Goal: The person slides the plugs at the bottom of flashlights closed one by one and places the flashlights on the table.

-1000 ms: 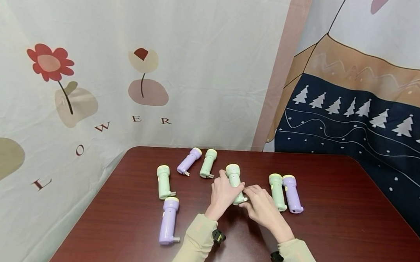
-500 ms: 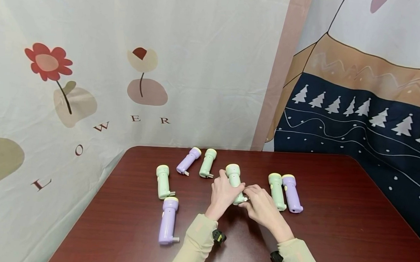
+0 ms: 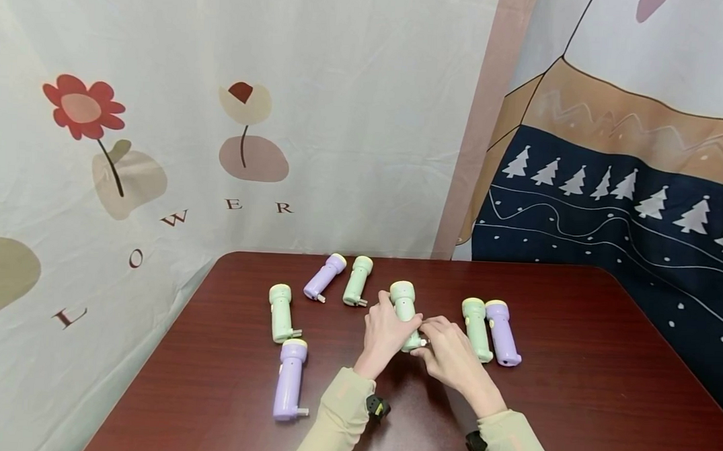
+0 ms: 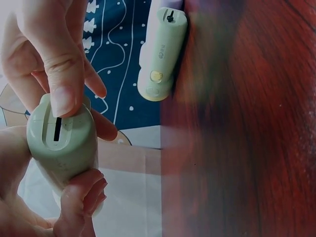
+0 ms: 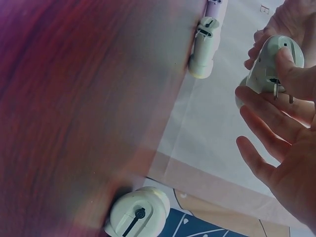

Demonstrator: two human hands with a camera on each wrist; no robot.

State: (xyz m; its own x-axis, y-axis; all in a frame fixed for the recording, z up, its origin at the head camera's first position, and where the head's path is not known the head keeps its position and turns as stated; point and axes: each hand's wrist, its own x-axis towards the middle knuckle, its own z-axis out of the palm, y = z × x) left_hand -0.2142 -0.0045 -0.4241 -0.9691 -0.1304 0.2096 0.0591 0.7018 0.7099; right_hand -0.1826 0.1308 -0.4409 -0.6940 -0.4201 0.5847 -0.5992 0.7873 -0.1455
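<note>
A pale green flashlight [image 3: 403, 296] with a cream rim is held at mid-table, its lamp end pointing away. My left hand [image 3: 384, 331] grips it around the body. From the right, my right hand [image 3: 453, 357] holds its base end. The right wrist view shows that thumb pressing the base beside two metal plug prongs [image 5: 276, 90] that stick out, with the index finger against the flashlight's side and the other fingers spread. In the left wrist view, a dark slot shows in the base of the same flashlight [image 4: 64, 153], below the right thumb [image 4: 63, 101].
To the right lie a green flashlight [image 3: 477, 328] and a purple flashlight [image 3: 503, 332], side by side. Leftward are a green one [image 3: 281, 313] and a purple one [image 3: 290, 380], prongs out. Another purple one [image 3: 325, 276] and green one [image 3: 358, 281] lie near the far edge.
The held flashlight has shifted very slightly, with its lamp end a touch farther away. Both hands keep almost the same place and hold; the other flashlights stay put.
</note>
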